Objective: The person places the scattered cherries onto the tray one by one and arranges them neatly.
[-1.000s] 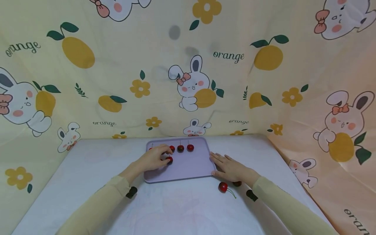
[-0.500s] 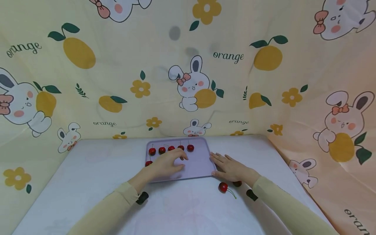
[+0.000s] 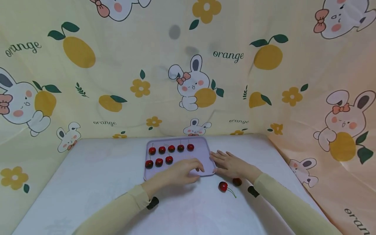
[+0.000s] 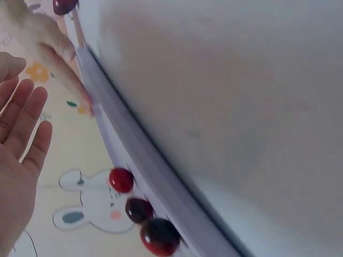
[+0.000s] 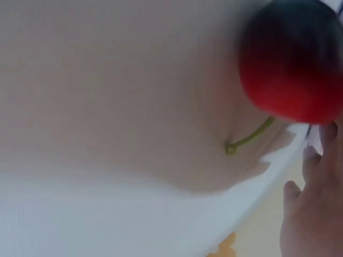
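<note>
My left hand [image 3: 182, 172] hovers over the front edge of the lilac tray [image 3: 201, 151], fingers loosely bent and holding nothing. In the left wrist view its fingers [image 4: 38, 142] look relaxed and apart. My right hand [image 3: 235, 165] lies flat, its fingertips touching the tray's right edge. On the tray, several dark red cherries [image 3: 180, 148] form a back row, stems up. A second row of three cherries [image 3: 159, 162] sits at the left in front. Two cherries lie on the table by my right wrist: one with a green stem [image 3: 223, 186] and a darker one [image 3: 236, 181].
A white cloth covers the table [image 3: 188, 209]. Behind it hangs a yellow curtain [image 3: 158, 58] printed with rabbits and oranges, which also runs down the right side. A small black wrist camera [image 3: 152, 203] hangs under the left sleeve.
My left hand has let go of the third cherry in the front row and moved right and toward me, uncovering both rows. My right hand has stayed by the tray's edge.
</note>
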Demonstrator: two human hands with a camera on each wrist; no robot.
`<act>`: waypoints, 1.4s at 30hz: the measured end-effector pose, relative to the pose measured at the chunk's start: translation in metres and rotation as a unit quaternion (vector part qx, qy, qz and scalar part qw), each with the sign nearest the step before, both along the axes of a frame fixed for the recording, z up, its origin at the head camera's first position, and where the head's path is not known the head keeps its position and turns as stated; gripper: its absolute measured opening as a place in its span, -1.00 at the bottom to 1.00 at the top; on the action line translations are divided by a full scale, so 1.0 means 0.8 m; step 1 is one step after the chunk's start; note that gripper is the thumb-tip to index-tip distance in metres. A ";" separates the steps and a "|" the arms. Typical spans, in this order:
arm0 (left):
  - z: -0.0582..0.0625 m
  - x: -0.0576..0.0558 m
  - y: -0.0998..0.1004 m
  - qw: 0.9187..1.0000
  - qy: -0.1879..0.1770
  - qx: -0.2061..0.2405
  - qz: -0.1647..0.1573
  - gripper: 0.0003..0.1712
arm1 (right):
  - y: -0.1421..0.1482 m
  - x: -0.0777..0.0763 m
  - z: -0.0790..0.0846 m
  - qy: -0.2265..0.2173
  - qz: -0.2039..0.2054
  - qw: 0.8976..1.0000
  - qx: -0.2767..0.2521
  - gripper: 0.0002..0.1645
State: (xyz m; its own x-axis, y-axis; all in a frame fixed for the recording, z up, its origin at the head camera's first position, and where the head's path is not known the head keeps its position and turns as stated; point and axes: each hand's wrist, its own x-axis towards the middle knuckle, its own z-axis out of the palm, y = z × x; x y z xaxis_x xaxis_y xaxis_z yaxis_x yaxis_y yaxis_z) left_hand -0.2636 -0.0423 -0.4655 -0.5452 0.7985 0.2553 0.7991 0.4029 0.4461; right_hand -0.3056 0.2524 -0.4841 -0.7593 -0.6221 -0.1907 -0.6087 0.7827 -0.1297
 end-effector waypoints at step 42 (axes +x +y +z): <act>-0.009 0.001 0.086 0.983 0.088 -0.119 -0.104 -0.66 | 0.009 -0.047 -0.010 0.002 0.011 1.000 -0.026 -0.17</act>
State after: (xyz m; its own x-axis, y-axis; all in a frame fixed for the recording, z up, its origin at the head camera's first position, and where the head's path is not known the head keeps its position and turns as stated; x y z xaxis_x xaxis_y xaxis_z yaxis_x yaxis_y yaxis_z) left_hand -0.2632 0.0268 -0.4725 -0.3274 0.9369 0.1225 0.9317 0.2986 0.2067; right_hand -0.3433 0.2600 -0.4921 -0.7464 -0.6474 -0.1542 -0.6260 0.7616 -0.1676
